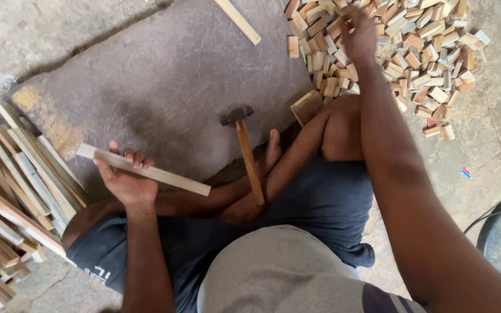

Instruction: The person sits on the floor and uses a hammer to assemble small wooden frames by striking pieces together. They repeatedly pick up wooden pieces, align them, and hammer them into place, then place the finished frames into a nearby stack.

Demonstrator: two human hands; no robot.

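left hand [124,181] grips 1 wood strip [143,169] over the slab's [163,75] near edge. right hand [358,32] closes on the block pile [389,52]. the hammer [244,148], leaning on a leg, may slip if it shifts.

The left hand [126,182] holds a wooden slat [146,171]. The right hand [358,32] reaches into the pile of small wood blocks [413,52]. A hammer [244,150] lies between the legs.

Single head view; looks steeply down, close over lap and floor [163,81]
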